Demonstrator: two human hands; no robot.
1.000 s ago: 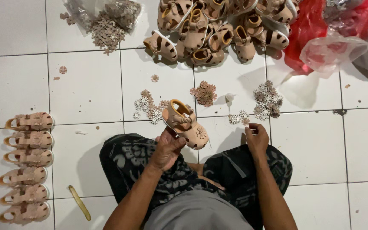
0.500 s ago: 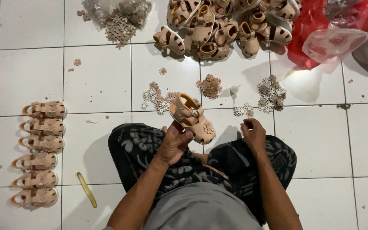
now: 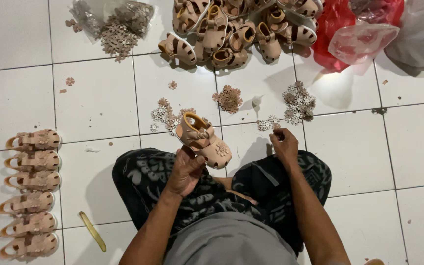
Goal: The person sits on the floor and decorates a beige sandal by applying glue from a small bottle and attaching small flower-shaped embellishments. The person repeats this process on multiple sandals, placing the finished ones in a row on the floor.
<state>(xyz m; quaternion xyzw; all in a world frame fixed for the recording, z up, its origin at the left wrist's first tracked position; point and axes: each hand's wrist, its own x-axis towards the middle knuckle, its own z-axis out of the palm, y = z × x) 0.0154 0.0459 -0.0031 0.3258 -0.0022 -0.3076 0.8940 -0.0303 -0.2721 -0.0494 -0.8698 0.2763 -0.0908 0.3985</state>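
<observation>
A: Start near. What's at your lap?

B: You sit cross-legged on the white tile floor (image 3: pixel 369 157) in dark patterned trousers (image 3: pixel 148 176). Your left hand (image 3: pixel 186 169) is closed around the heel end of a small pink sandal (image 3: pixel 203 140), fingers wrapped under the sole, holding it up just above your knees. The toe points away to the right, and a flower ornament sits on its front.

A: And your right hand?

B: Your right hand (image 3: pixel 284 146) is out past your right knee, fingertips pressed together close to the floor. You seem to be pinching something tiny, but it's too small to make out. A few pale flower pieces (image 3: pixel 269 122) lie just beyond those fingertips.

A: What's at your left side?

B: A row of six finished sandals (image 3: pixel 29 191) lies side by side along the left edge, each with a flower on it. A yellow strip (image 3: pixel 92 230) lies on the tile between that row and your left leg.

A: Farther out?

B: Three small heaps of flowers sit just ahead of the sandal you hold: a pale mixed one (image 3: pixel 165 115) to the left, a pink one (image 3: pixel 229 98) in the middle, a whitish one (image 3: pixel 298 103) to the right. Beyond them is a pile of sandals (image 3: pixel 236 29) at the top, a clear bag of flowers (image 3: pixel 119 24) at the top left, and red and clear plastic bags (image 3: pixel 364 34) at the top right.
</observation>
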